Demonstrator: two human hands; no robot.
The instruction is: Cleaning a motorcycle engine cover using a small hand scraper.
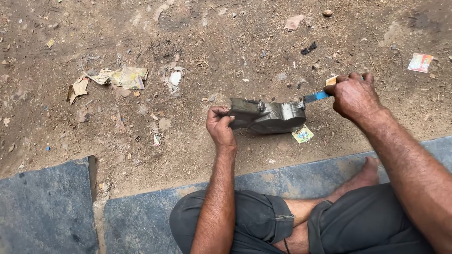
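Observation:
A dark grey, greasy metal casing (268, 116) stands on the dirt ground in front of me. My left hand (220, 127) grips its left end and steadies it. My right hand (354, 95) is closed around the handle of a thin blue blade (314, 97), whose tip rests against the casing's upper right corner. I am sitting cross-legged in dark grey trousers, with a bare foot (365, 174) showing under my right arm.
Grey stone slabs (47, 207) edge the dirt where I sit. Crumpled paper (120, 76) lies at the left, a small colourful wrapper (302, 134) under the casing, another wrapper (419, 61) at far right. Pebbles and scraps are scattered about.

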